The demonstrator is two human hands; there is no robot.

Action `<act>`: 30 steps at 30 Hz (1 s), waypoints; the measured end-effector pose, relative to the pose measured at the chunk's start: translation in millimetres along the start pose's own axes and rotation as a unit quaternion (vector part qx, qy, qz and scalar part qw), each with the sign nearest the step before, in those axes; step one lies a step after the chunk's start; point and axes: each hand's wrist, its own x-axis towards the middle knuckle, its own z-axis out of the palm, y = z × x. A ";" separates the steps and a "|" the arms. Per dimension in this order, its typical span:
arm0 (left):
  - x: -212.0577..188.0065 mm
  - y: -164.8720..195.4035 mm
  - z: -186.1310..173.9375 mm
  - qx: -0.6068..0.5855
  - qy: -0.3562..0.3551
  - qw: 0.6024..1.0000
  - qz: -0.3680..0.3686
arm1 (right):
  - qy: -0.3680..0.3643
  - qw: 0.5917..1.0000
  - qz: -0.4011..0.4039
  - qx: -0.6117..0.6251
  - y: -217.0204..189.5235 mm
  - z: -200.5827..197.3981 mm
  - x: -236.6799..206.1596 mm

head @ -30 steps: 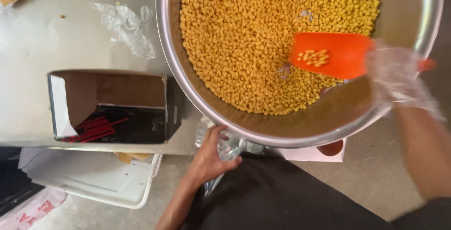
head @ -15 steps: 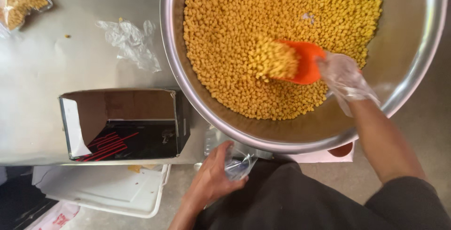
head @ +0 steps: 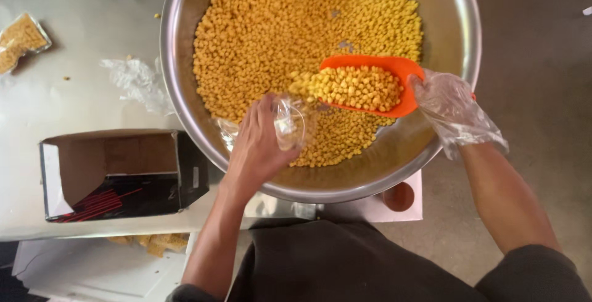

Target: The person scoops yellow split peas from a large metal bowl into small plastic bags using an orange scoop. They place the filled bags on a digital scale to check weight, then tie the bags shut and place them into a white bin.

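A large steel bowl holds a heap of small yellow snack pieces. My right hand, in a thin clear plastic glove, grips an orange scoop loaded with the yellow pieces, held level over the bowl. My bare left hand holds a small clear plastic bag over the bowl's near side, its mouth right beside the scoop's tip.
An open cardboard box with red sticks inside lies on the steel table at the left. Crumpled clear plastic and a filled snack packet lie beyond it. A white tray sits below the table edge.
My left hand rose from below the table edge with the bag to over the bowl. The scoop filled with pieces and swung left toward the bag's mouth.
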 end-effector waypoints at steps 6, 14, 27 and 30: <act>54.7 -20.4 45.3 0.058 -0.050 0.996 0.048 | 0.034 0.992 0.006 -0.120 21.3 -54.1 -18.9; 86.8 -8.3 70.7 0.022 -0.058 0.997 0.044 | 0.132 0.960 -0.162 -0.185 31.9 -78.6 -22.3; 92.8 -11.4 78.1 0.033 -0.047 0.994 0.095 | 0.262 0.897 -0.264 -0.239 45.9 -72.9 -35.8; 93.5 -12.5 79.7 0.025 -0.046 0.993 0.102 | 0.254 0.904 -0.246 -0.241 46.0 -73.5 -38.9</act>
